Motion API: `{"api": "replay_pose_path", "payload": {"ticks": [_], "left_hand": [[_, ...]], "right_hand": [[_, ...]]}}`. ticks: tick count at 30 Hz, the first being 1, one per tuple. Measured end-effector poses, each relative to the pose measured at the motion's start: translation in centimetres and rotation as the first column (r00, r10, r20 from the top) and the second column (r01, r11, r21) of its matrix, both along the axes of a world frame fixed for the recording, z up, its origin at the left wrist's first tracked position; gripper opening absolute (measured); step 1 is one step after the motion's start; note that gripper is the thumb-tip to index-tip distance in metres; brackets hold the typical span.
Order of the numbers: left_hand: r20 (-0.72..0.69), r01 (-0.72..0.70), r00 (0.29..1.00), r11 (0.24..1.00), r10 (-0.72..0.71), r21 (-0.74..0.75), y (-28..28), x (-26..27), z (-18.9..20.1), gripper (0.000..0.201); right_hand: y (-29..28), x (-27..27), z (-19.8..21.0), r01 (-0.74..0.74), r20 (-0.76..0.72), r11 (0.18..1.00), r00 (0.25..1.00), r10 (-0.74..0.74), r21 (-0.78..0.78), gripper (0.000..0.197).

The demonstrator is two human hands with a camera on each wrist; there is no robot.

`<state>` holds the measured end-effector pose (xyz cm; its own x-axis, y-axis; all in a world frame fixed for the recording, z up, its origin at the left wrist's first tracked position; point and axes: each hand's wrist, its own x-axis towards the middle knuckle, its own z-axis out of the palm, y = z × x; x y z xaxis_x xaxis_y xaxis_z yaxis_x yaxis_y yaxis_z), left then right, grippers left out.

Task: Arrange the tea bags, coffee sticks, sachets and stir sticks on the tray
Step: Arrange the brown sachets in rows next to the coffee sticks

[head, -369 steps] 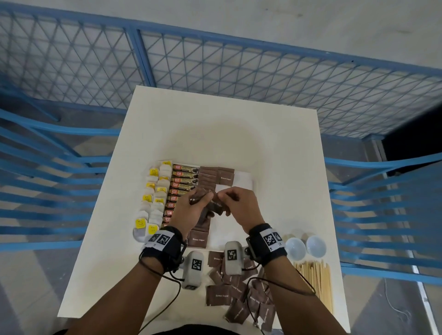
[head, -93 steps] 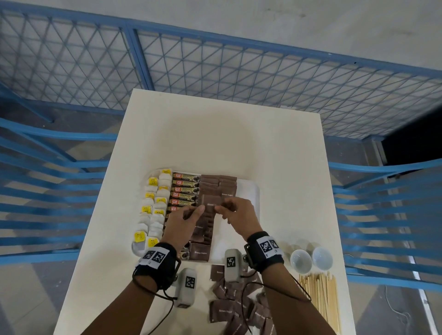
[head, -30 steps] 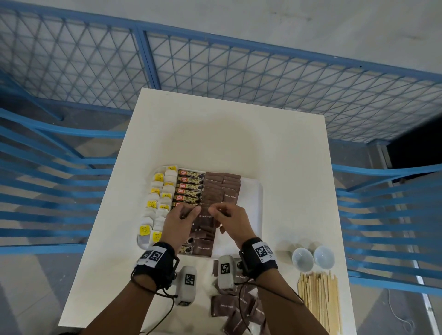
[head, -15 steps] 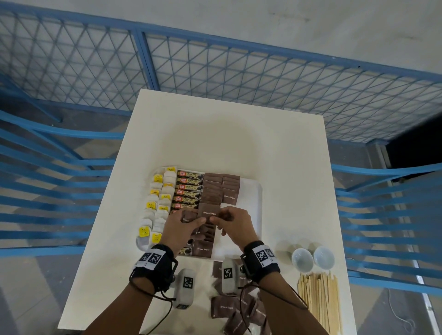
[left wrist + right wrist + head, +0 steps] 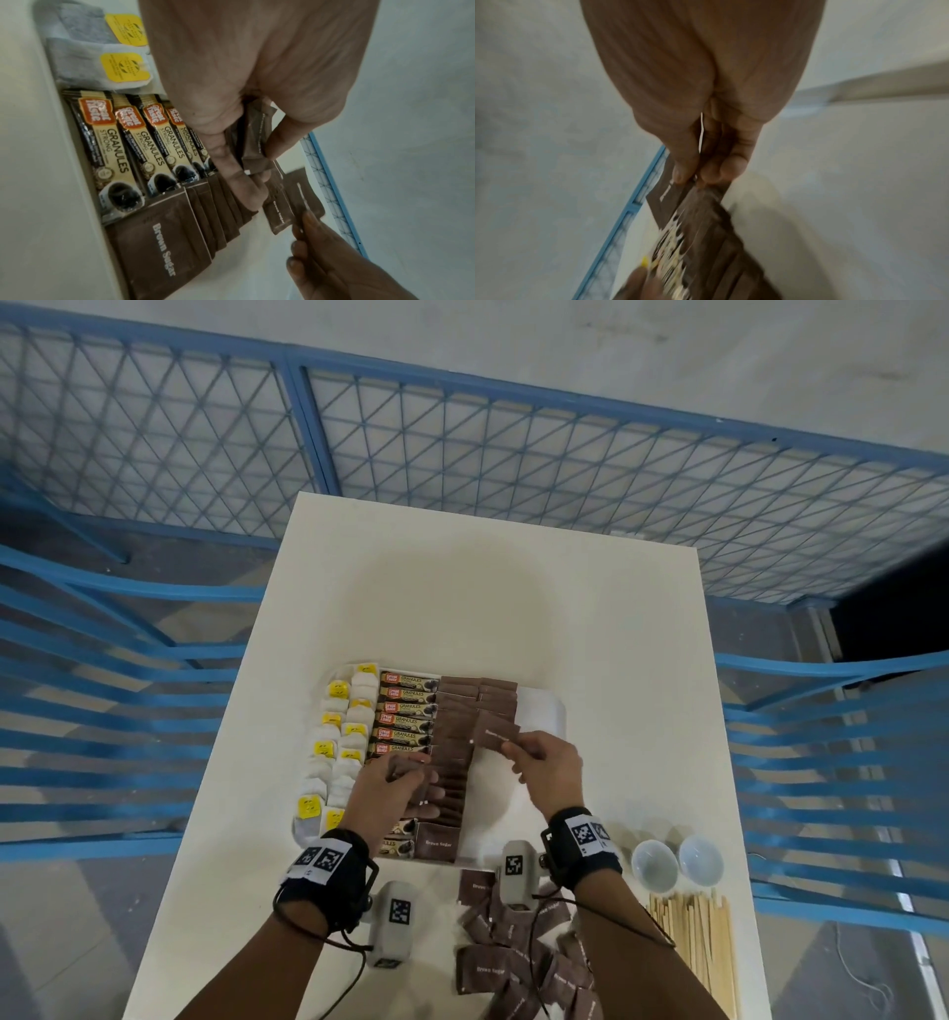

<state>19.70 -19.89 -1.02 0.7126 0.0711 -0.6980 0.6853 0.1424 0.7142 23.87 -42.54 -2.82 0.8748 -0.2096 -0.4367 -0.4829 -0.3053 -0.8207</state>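
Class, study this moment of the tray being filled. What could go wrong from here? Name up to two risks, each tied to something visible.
1. The right hand pinches one brown sugar sachet by its edge above the tray; it could slip and land crooked.
2. The left hand grips spare sachets over the overlapped row; brushing it might disturb the row.

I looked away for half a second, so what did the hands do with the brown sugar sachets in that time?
The right hand drew apart from the left, carrying one sachet up and rightward toward the second brown column. The left hand stayed low over the first column, gripping a small stack of sachets. The tray, tea bags, coffee sticks, loose sachets and stir sticks kept their places.
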Motion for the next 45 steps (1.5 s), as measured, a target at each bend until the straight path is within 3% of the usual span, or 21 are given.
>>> {"api": "replay_pose_path", "payload": {"ticks": [4,11,29,34,38,41,45], "left_hand": [[-0.017,-0.002,1.000,1.000,0.002,0.003,0.3,0.0,-0.2,0.019],[-0.024,-0.001,1.000,1.000,0.001,-0.001,0.5,0.1,-0.2,0.018],[0.004,0.021,1.000,0.996,-0.021,-0.081,0.1,0.2,-0.2,0.038],[0.051,0.059,0.997,0.985,-0.051,-0.161,0.3,-0.4,0.0,0.027],[0.063,0.059,0.997,0.977,-0.047,-0.203,0.1,-0.4,0.7,0.027],[0.087,0.064,0.995,0.977,-0.046,-0.206,-0.2,-0.6,1.2,0.028],[0.078,0.047,0.996,0.987,-0.035,-0.152,-0.4,-0.8,0.9,0.025]], "right_hand": [[-0.4,0.8,-1.2,0.001,0.000,0.993,1.000,-0.001,-0.115,0.024],[0.2,1.3,-2.1,-0.056,0.017,0.973,0.998,0.061,-0.224,0.011],[0.2,1.0,-1.8,-0.015,-0.016,0.972,1.000,0.012,-0.234,0.016],[1.1,-0.2,-0.7,-0.003,0.102,0.959,0.994,0.034,-0.283,0.009],[3.0,-1.1,0.6,-0.200,0.129,0.967,0.967,0.221,-0.156,0.009],[4.3,-1.3,1.6,-0.369,0.094,0.926,0.922,0.375,-0.078,0.019],[4.8,-1.3,1.9,-0.410,0.102,0.910,0.905,0.414,-0.054,0.010]]}}
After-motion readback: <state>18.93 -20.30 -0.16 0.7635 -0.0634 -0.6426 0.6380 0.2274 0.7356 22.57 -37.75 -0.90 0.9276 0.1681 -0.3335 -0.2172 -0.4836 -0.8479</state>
